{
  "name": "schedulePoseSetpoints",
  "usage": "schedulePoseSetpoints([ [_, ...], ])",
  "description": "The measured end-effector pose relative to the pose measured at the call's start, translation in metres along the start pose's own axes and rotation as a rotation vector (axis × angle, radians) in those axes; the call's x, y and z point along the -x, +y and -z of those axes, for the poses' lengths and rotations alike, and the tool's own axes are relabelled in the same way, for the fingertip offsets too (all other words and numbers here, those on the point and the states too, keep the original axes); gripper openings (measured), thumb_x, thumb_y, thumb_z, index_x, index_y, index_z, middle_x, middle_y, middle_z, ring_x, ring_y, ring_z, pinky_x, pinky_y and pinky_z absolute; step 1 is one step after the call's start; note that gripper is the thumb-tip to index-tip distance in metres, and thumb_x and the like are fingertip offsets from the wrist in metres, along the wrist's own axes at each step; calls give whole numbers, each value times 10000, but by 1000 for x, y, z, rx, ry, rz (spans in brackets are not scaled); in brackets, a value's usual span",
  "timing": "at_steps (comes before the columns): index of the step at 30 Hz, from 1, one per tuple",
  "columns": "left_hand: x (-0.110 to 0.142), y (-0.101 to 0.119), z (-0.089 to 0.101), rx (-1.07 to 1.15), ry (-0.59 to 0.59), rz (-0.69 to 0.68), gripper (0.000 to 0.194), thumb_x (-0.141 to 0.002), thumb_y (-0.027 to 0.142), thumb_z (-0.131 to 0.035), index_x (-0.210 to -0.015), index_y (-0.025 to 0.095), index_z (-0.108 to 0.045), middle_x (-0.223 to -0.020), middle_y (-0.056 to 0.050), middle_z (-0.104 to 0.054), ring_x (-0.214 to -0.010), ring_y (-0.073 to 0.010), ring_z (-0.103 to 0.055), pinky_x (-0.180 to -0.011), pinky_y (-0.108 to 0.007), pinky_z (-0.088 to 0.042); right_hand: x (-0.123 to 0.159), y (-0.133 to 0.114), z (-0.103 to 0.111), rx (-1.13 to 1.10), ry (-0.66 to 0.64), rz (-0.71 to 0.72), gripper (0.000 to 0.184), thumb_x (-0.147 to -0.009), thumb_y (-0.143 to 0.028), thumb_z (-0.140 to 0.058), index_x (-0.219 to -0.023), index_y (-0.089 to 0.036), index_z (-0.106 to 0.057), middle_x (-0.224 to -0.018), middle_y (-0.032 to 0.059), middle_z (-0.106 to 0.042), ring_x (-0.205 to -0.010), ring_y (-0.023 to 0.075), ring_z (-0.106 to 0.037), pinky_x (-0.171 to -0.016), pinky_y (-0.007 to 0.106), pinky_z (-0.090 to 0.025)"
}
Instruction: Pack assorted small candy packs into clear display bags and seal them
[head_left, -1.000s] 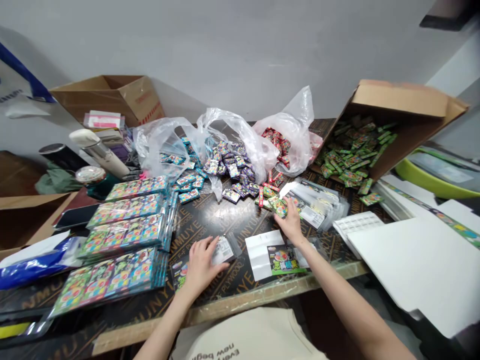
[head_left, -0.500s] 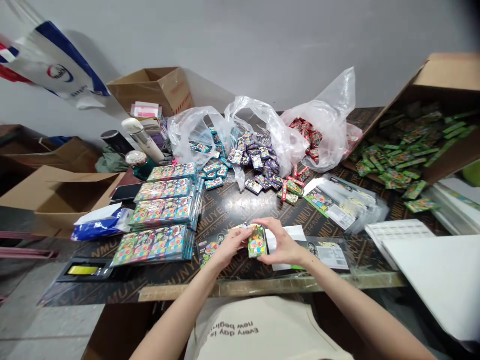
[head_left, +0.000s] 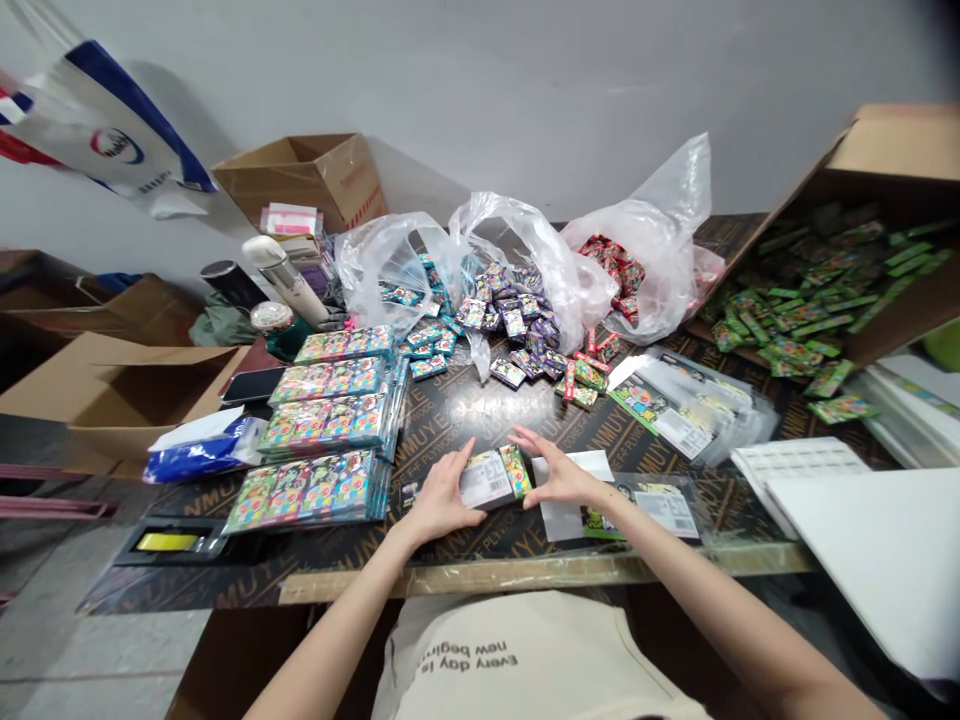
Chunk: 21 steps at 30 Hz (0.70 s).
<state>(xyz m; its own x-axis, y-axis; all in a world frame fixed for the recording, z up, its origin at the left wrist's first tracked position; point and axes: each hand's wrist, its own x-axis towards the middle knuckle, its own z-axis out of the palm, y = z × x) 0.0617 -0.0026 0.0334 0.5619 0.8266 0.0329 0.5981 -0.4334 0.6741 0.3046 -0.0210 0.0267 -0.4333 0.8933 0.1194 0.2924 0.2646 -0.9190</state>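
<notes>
Between my hands lies a flat pack with a grey barcode panel (head_left: 486,480), and a small green printed box (head_left: 515,470) stands at its right end. My left hand (head_left: 442,498) curves around the pack's left end, fingers above and thumb below. At the other end is my right hand (head_left: 561,476), its fingers and thumb spread apart beside the green box; the thumb tip is close to the lower corner, and I cannot tell whether it presses. A white paper sheet (head_left: 559,520) and a clear printed sleeve (head_left: 664,508) lie right of the pack.
Stacked filled packs (head_left: 307,490) stand at left. Plastic bags spill teal boxes (head_left: 429,367), purple boxes (head_left: 517,320) and red boxes (head_left: 615,270) at the back. Green boxes fill a tilted carton (head_left: 900,160) at right, near several printed sleeves (head_left: 682,410) and white boards (head_left: 870,560).
My left hand has moved left and down, from a pinch near the green box to around the pack's left end. The barcode panel now shows. My right hand stays near the green box.
</notes>
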Motion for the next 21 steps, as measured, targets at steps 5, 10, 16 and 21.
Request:
schedulePoseSetpoints([
  [5,-12,21,-3,259,308,138,895,-510,302,-766,-1311,227,-372,-1002,-40,-501,-937,-221,-507,-836,-352,-413,-15,-41,-19,-342,334,-25,714,-801,-341,-562,-1386,-315,-155,-1334,65,-443,-1242,185,-392,-1044,401,-250],
  [10,-18,42,-23,739,579,203,276,-725,316,-628,-955,163,-628,-826,-22,-542,-778,-145,-525,-740,-264,-427,-43,-67,-40,-573,1011,-124,671,-740,-325,-617,-1317,-305,-276,-1266,71,-488,-1012,175,-572,-849,319,-449],
  [16,-11,64,-41,1097,692,249,290,-697,291,-668,-956,166,-637,-898,-25,-603,-848,-134,-550,-807,-241,-409,-56,-70,-39,-794,906,-268,227,-647,-316,-666,-795,-172,-572,-672,-19,-631,-580,119,-571,-559,224,-447],
  [21,-14,72,-32,1483,613,413,285,-730,414,-604,-786,139,-652,-739,-23,-656,-704,-135,-602,-695,-245,-448,-43,-76,-40,-852,824,-324,358,-593,-211,-658,-906,-216,-484,-681,-30,-680,-528,139,-594,-523,243,-445],
])
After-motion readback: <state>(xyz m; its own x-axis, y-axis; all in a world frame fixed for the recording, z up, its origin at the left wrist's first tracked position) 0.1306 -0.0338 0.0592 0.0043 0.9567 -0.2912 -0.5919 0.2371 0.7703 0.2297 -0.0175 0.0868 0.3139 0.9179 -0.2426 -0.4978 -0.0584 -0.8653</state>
